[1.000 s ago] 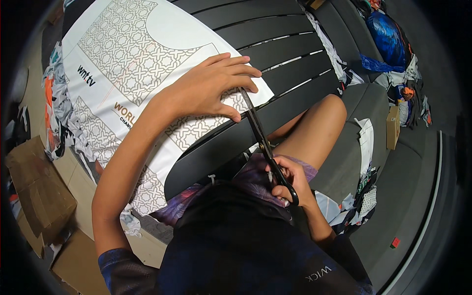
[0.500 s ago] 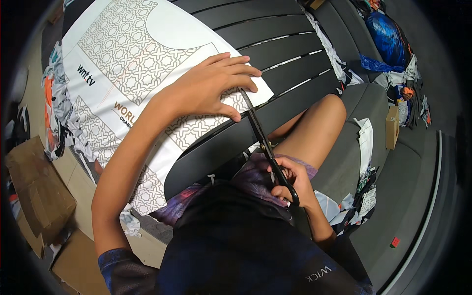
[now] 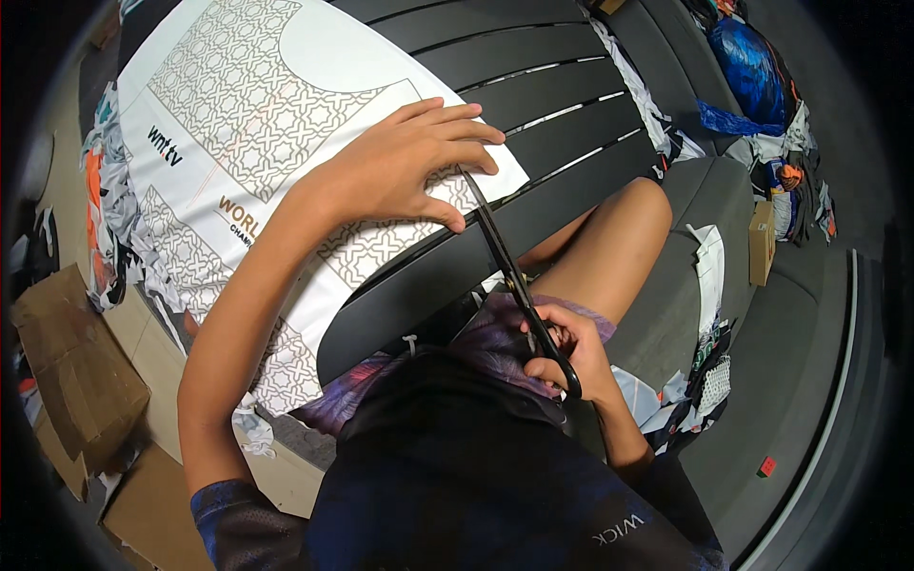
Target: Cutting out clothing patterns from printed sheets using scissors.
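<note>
A white fabric panel (image 3: 286, 128) with a brown geometric lattice print is spread over a dark slatted table (image 3: 543, 90). On its right part rests my left hand (image 3: 405, 162), palm down, with thumb and fingers spread. My right hand (image 3: 581, 357), low and close to my lap, is closed around the handles of long black scissors (image 3: 504, 249). Their blades point up and away from me. The tips meet the fabric's near right edge, between the thumb and fingers of my left hand. Exactly how the blades sit on the cloth cannot be made out.
An opened cardboard box (image 3: 81, 371) stands on the floor at left, beside a heap of fabric scraps (image 3: 105, 190). At right a grey sofa (image 3: 657, 276) carries a white cloth strip (image 3: 707, 276), a small brown box (image 3: 761, 243) and a blue plastic bag (image 3: 747, 71).
</note>
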### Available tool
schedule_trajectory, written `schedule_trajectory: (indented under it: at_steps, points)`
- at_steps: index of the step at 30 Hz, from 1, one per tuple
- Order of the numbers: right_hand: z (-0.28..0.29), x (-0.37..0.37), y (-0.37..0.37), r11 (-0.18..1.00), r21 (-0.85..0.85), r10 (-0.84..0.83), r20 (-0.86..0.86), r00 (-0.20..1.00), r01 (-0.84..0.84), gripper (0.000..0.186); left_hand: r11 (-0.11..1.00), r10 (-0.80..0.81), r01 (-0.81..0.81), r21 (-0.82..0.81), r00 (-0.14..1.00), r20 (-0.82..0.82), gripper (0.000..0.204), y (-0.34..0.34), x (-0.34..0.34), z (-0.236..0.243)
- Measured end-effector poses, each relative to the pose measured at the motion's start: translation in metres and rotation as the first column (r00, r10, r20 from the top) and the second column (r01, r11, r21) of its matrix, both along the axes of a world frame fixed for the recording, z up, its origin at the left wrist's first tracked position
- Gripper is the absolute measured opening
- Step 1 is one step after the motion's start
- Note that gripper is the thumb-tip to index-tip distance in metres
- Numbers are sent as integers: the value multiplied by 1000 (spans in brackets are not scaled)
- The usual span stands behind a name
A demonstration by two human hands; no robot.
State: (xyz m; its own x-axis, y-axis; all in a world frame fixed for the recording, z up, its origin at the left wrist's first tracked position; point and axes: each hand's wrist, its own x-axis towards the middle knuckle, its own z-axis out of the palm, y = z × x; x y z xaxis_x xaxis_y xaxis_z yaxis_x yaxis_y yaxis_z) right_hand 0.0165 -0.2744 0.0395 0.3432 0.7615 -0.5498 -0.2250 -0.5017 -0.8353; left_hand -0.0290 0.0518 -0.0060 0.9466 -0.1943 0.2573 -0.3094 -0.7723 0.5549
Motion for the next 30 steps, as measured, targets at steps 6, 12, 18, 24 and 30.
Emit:
schedule_trajectory:
  at_steps: [6, 12, 18, 24, 30]
  points:
    - [3, -4, -2, 999, -51, -10, 15, 1000, 11, 43, 1000, -5, 5, -8, 1000, -21, 63, 0, 0, 0]
    - [5, -6, -9, 995, -86, -57, -74, 996, 50, 43, 1000, 1, 0, -24, 1000, 9, 61, -1, 0, 2]
    - [4, -4, -15, 1000, 5, -27, -171, 985, 28, 41, 991, 67, -59, -122, 996, 66, 62, 11, 5, 9]
    - [1, 1, -1, 1000, 6, 10, -125, 992, -9, 41, 996, -2, 4, -92, 1000, 18, 61, 21, 2, 6]
    - [3, 3, 14, 998, -56, -16, -73, 997, 12, 67, 996, 4, -1, -85, 999, 33, 55, 20, 2, 0]
